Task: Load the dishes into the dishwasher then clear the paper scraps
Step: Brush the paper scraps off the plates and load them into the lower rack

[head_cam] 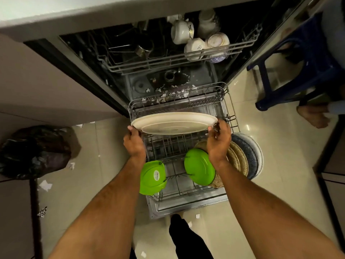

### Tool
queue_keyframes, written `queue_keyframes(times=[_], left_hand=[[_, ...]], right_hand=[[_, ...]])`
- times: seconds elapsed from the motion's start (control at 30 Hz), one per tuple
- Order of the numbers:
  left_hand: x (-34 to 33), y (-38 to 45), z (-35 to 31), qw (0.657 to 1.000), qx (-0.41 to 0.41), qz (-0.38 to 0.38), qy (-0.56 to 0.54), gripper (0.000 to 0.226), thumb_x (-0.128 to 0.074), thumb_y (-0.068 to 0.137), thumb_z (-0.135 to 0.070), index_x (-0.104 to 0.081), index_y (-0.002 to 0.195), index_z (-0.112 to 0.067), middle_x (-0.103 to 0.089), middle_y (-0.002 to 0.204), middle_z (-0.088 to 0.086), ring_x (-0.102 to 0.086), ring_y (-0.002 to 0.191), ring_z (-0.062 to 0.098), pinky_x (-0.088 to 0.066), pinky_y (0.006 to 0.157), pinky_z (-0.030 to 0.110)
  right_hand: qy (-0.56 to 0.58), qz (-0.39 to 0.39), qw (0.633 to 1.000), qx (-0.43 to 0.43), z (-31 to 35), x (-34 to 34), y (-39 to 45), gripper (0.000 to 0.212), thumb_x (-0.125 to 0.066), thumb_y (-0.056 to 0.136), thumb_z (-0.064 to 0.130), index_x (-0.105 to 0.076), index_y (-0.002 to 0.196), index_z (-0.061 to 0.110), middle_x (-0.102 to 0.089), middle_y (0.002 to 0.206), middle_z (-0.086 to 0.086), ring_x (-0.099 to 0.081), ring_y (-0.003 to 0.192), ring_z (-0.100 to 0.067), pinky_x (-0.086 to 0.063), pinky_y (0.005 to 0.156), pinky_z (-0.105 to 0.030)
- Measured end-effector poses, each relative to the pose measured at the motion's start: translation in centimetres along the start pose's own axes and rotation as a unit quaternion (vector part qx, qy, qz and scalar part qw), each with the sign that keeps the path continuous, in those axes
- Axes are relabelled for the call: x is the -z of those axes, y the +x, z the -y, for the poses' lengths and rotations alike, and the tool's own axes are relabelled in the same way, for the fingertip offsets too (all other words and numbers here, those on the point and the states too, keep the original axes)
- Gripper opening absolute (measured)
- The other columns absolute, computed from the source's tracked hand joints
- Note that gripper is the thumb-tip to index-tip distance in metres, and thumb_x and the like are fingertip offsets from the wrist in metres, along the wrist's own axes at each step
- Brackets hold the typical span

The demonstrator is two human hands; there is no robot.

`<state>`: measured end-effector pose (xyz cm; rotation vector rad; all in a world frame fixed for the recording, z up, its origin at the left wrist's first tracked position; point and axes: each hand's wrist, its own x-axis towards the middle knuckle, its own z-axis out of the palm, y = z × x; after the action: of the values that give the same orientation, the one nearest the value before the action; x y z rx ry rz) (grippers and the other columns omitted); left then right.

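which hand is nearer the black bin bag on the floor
Left. The left hand grips the white plate's left edge, on the bin bag's side; the right hand holds the far edge.

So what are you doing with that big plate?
A person is loading the dishwasher. Both hands, the left hand and the right hand, hold a big white plate by its edges over the pulled-out lower rack. Two green plates already stand in the rack, and cups sit in the upper one. Paper scraps still lie on the floor.
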<state>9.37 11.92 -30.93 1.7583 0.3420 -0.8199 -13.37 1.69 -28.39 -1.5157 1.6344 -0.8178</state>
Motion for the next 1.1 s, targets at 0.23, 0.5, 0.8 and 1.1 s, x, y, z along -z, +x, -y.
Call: queue_keyframes(times=[0.23,0.5,0.8,1.1], left_hand=[[-1.7,0.2,0.0,0.998,0.019,0.01,-0.062,0.03,-0.032,0.107,-0.024,-0.058,0.095,-0.017,-0.062,0.104,0.007,-0.059,0.101,0.02,-0.046,0.101,0.036],[-1.0,0.7,-0.4,0.988,0.075,0.049,-0.125,0.024,-0.037,0.09,-0.006,-0.055,0.074,-0.008,-0.065,0.063,0.002,-0.057,0.069,0.023,-0.049,0.057,0.025],[-0.3,1.7,0.0,0.98,-0.113,0.107,0.12,0.05,-0.048,0.073,0.011,-0.071,0.115,-0.001,-0.074,0.101,0.018,-0.072,0.085,0.028,-0.062,0.076,0.044],[-2.2,1.4,-2.2,0.83,-0.295,-0.056,0.47,0.027,-0.075,0.083,-0.011,-0.065,0.108,-0.004,-0.073,0.102,0.02,-0.066,0.094,0.041,-0.052,0.074,0.046]], right_hand=[[0.187,-0.01,0.977,-0.1,-0.8,-1.2,2.1,0.035,-0.056,0.098,0.002,-0.071,0.124,0.021,-0.063,0.126,-0.01,-0.064,0.111,-0.019,-0.057,0.097,-0.043],[0.282,-0.043,0.932,-0.222,0.3,-0.8,3.7,0.034,-0.051,0.085,0.003,-0.072,0.11,-0.004,-0.075,0.108,-0.017,-0.067,0.108,-0.036,-0.056,0.095,-0.051],[0.123,0.043,0.99,-0.06,-0.8,-0.6,5.1,0.053,-0.045,0.079,-0.025,-0.064,0.121,0.001,-0.076,0.104,-0.01,-0.075,0.089,-0.017,-0.059,0.065,-0.024],[-0.004,-0.052,0.998,-0.037,-0.4,-1.3,6.9,0.02,-0.078,0.076,-0.004,-0.071,0.092,0.006,-0.069,0.079,-0.001,-0.058,0.062,0.008,-0.042,0.054,-0.005]])
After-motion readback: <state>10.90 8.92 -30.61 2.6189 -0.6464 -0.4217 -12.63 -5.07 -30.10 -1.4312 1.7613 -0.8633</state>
